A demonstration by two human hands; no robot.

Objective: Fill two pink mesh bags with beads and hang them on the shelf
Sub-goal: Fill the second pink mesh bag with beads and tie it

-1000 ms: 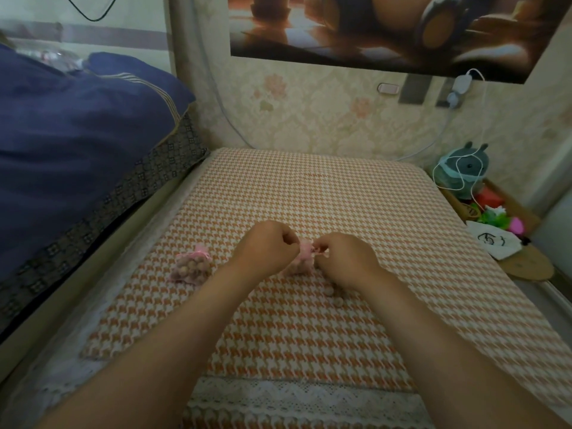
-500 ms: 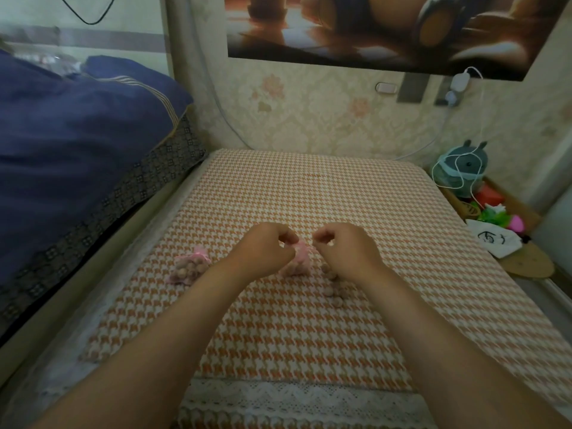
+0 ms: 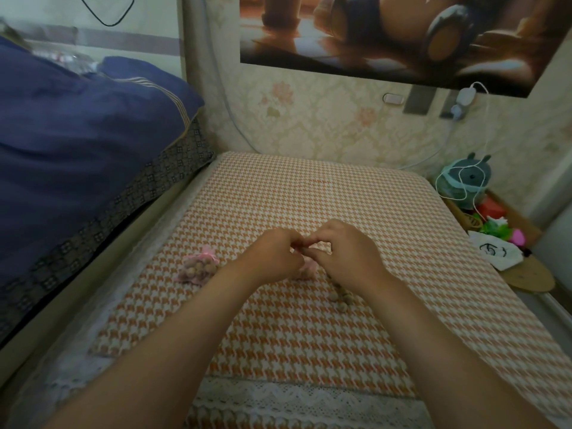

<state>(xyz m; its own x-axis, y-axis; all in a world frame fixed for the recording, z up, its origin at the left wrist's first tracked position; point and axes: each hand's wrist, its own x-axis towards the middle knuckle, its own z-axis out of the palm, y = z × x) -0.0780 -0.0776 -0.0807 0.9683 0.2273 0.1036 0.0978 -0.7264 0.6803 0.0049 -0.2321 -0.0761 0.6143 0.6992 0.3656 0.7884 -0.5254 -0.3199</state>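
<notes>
A filled pink mesh bag (image 3: 198,268) of tan beads lies tied on the houndstooth table (image 3: 309,196), left of my hands. A second pink mesh bag (image 3: 306,270) with beads sits between my hands, mostly hidden. My left hand (image 3: 272,258) and my right hand (image 3: 349,255) meet above it with curled fingers, pinching at its top; what exactly they pinch is too small to tell. Several loose beads (image 3: 340,297) lie just below my right hand.
A bed with a blue quilt (image 3: 77,144) runs along the left. At the right edge lie a plush toy (image 3: 467,181) wrapped in white cable, bright small items (image 3: 498,227), a white pouch (image 3: 492,252) and a round wooden board (image 3: 529,278).
My hands, apart half a second ago with the pink bag showing between them, have come together over the bag's top. The tied bag on the left has not moved.
</notes>
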